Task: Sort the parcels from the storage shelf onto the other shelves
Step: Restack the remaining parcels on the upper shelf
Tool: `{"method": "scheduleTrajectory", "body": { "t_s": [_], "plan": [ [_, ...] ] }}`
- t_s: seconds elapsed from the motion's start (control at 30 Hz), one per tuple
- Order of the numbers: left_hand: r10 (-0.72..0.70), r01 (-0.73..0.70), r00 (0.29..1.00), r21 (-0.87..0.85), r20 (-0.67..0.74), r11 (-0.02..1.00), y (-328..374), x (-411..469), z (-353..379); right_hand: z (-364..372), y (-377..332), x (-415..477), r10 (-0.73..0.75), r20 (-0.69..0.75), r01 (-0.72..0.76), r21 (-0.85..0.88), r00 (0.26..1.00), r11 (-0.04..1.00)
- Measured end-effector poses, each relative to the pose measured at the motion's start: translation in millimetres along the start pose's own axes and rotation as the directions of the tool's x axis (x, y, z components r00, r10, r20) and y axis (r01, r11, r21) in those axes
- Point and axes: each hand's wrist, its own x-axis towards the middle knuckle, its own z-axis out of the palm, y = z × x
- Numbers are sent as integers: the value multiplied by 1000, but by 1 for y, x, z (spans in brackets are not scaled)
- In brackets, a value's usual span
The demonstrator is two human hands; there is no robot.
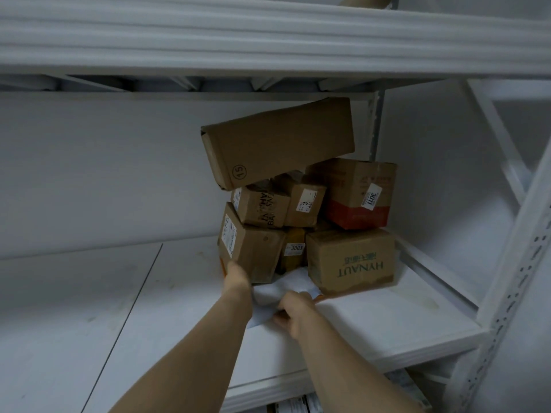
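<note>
A pile of cardboard parcels sits at the back right of a white shelf (372,317). A long brown box marked 15 (277,141) lies tilted on top. Below it are a red-banded box (357,195), a HYNAUT box (351,260) and a brown box with a side label (253,251). A flat white parcel (286,286) lies under the pile's front. My left hand (237,275) presses against the lower left corner of the labelled brown box. My right hand (293,312) is pinched shut on the near edge of the flat white parcel.
The shelf above (268,46) hangs low over the pile. A white perforated upright (512,293) and diagonal brace stand at the right. Bare shelf surface spreads to the left. More parcels (298,406) show on the shelf below.
</note>
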Motion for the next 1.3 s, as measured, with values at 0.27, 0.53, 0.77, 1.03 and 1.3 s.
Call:
{"method": "scheduleTrajectory", "body": {
  "t_s": [0.27,0.53,0.77,1.03,1.3],
  "plan": [
    [182,-153,972,191,-147,970,37,2,5,-17,-35,-28,-243,-57,196,-426,968,883],
    [331,-302,937,223,-107,927,84,0,12,16,-103,-46,-652,-128,552,-427,747,716],
    [326,-317,944,139,-51,938,110,11,13,27,-133,-39,-623,-220,557,-298,750,776],
    [404,-406,914,122,41,906,116,4,31,34,-133,-29,-567,-81,513,-333,820,791],
    [451,-480,873,163,185,862,125,8,31,55,-136,-29,-585,-97,438,-568,806,697]
  ]
}}
